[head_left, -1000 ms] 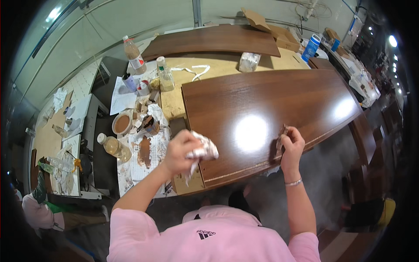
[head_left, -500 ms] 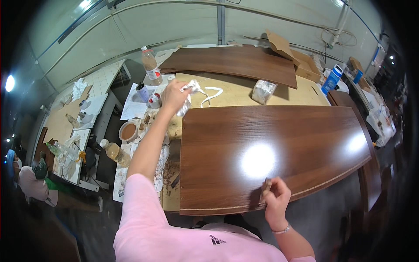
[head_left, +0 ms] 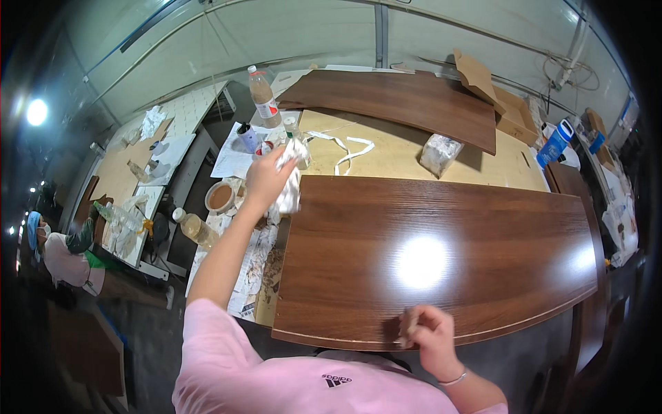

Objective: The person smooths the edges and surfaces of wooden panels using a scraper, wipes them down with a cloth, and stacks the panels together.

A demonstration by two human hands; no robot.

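Note:
A dark brown wood-grain board [head_left: 352, 234] lies flat before me, its near edge curved and pale. My left hand [head_left: 267, 181] is closed on a crumpled white cloth [head_left: 289, 196] at the board's far left corner. Close to the near edge, my right hand [head_left: 434, 337] is closed, pinching a small brown block-like piece [head_left: 408, 327] at the board's surface; blur hides its exact kind. Beyond the left hand stand a bottle with a green cap ring [head_left: 292, 127] and a dark-capped lilac bottle [head_left: 247, 138].
Left of the board are a tub of brown paste [head_left: 220, 197] and a bottle of yellowish liquid [head_left: 196, 230]. Behind lie a second brown board [head_left: 386, 100], a wrapped block [head_left: 440, 154] and a white strap [head_left: 352, 153]. A co-worker [head_left: 65, 259] is at the far left bench.
My left hand has come nearer with the cloth, which now hangs at the board's corner. My right hand has shifted slightly nearer and left with the brown piece. The whole view has turned a little.

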